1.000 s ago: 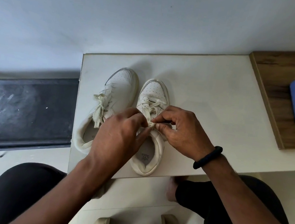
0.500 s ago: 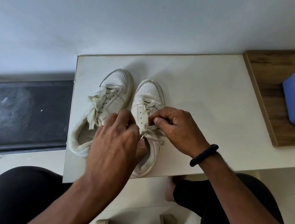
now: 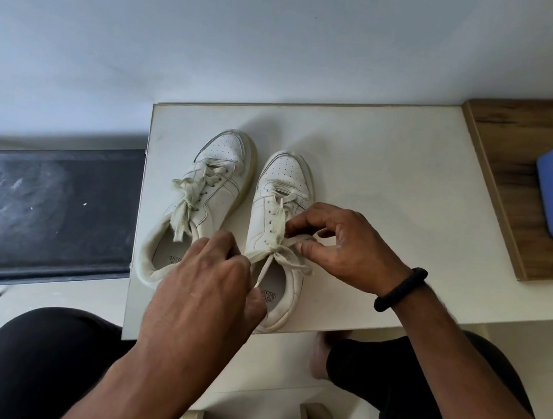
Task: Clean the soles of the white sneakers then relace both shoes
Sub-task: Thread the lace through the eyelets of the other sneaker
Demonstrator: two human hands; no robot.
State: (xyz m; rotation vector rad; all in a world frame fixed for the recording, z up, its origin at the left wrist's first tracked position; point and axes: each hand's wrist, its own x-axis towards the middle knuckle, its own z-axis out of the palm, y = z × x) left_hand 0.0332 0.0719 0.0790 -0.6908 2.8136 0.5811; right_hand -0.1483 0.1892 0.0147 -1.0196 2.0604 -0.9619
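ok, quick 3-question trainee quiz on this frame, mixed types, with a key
1. Multiple choice: what do the left hand and the right hand grip? A a brush; B the lace of the right sneaker; C a cloth.
2. True or false: the left sneaker already carries a tied bow.
3. Fill in: the blue tub stands on a ___ board.
Key: 1 B; 2 true; 3 wooden.
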